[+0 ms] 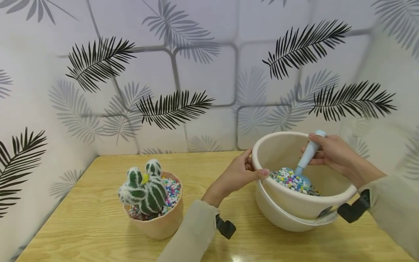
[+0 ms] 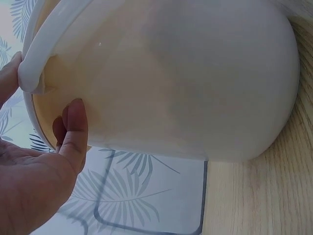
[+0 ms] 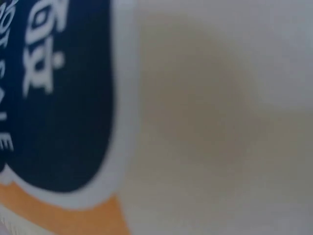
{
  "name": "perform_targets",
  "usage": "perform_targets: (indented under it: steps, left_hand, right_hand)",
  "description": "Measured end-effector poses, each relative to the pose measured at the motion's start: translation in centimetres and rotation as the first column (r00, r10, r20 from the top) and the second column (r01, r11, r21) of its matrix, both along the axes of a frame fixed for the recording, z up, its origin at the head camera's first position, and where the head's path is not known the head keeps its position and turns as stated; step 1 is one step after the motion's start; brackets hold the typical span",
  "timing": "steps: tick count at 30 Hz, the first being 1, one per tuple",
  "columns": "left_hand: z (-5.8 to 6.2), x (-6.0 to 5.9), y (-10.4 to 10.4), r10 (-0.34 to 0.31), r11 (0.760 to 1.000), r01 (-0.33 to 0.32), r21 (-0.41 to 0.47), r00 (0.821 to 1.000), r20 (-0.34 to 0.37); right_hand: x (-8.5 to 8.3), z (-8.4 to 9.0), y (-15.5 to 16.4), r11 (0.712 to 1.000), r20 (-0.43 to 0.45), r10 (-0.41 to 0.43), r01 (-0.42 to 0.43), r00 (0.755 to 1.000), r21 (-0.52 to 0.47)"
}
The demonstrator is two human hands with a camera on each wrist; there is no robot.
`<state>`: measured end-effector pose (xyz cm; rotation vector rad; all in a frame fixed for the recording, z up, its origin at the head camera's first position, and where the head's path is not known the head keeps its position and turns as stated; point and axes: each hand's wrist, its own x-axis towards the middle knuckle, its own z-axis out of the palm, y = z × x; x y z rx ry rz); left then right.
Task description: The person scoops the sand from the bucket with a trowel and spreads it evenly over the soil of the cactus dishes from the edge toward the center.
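Observation:
A cream plastic basin (image 1: 271,144) sits tilted inside a second white basin (image 1: 288,222) on the table. Colourful pebbles (image 1: 288,179) lie in the upper one. My left hand (image 1: 234,174) grips the upper basin's left rim, thumb over the top and fingers beneath; the left wrist view shows that rim (image 2: 46,46) between thumb and fingers. With my right hand (image 1: 334,153) I hold a small light-blue shovel (image 1: 307,156) by its handle, its blade down among the pebbles. The right wrist view shows only a blurred dark label (image 3: 63,107) on a pale surface, no hand.
To the left on the wooden table (image 1: 82,214) stands a pinkish flowerpot (image 1: 163,225) with coloured pebbles and a fuzzy green cactus (image 1: 150,196) bearing a yellow flower. A wall with a leaf pattern (image 1: 203,80) rises behind the table.

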<state>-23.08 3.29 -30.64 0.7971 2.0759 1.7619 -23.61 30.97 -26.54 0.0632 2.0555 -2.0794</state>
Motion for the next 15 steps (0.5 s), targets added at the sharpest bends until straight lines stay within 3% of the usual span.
perform_targets:
  steps: [15]
  left_hand:
    - [-0.03,-0.17,0.02,-0.013,1.0,0.013,0.002,1.0,0.013]
  right_hand:
    - [0.37,0.39,0.39,0.979,0.029,-0.051,0.055,0.998,-0.198]
